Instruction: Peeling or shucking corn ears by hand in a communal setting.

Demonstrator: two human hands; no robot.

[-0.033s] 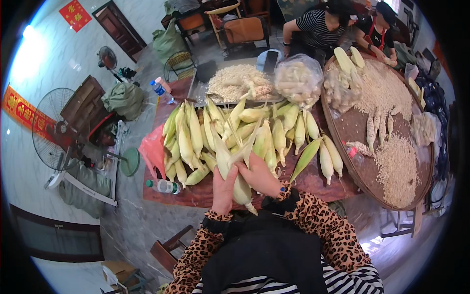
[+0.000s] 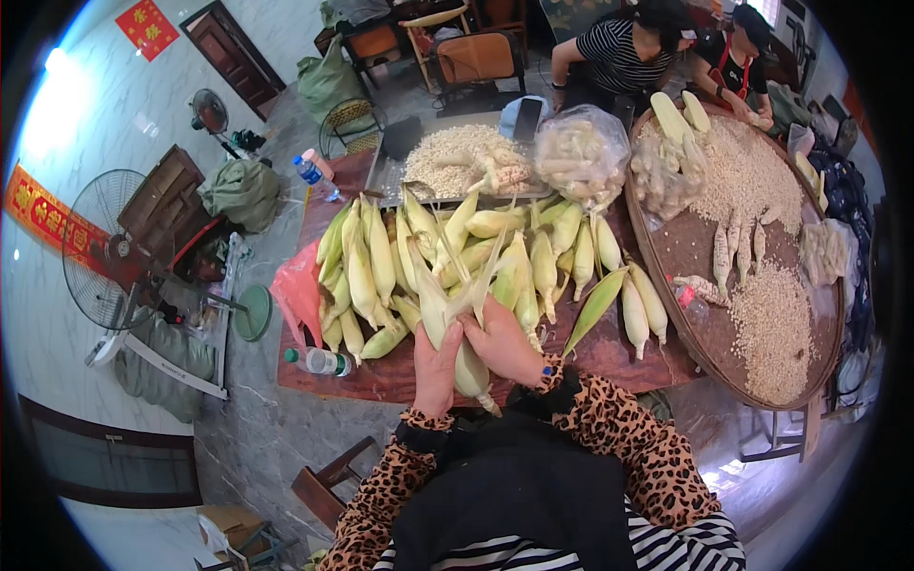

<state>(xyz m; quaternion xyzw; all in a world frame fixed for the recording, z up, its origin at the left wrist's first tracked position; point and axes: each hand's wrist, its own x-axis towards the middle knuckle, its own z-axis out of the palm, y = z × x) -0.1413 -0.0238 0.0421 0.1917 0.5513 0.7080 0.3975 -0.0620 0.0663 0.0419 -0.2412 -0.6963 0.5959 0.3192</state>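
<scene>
Between my two hands is an ear of corn [image 2: 470, 373] in pale green husk, its stem end toward me and its husk leaves spread apart at the far end. My left hand [image 2: 436, 373] grips its left side, thumb along the top. On the other side my right hand [image 2: 507, 344] closes round the husk, the two thumbs almost meeting. The fingers underneath are hidden. Just beyond my hands lies a pile of husked-in corn ears [image 2: 360, 262] on the reddish-brown table [image 2: 381, 383]. A loose green husk leaf [image 2: 597, 309] rests to the right.
A tray of kernels [image 2: 452, 157] and a bag of cobs [image 2: 581, 157] stand behind the pile. At right is a large round basket [image 2: 666, 276] with kernels. Two bottles [image 2: 319, 362] [image 2: 314, 176] and a red bag [image 2: 297, 290] sit left. Two people [image 2: 619, 52] work at the far right.
Almost nothing differs. The husk leaves at the far end have shifted slightly, and both hands keep their grip on the corn ear.
</scene>
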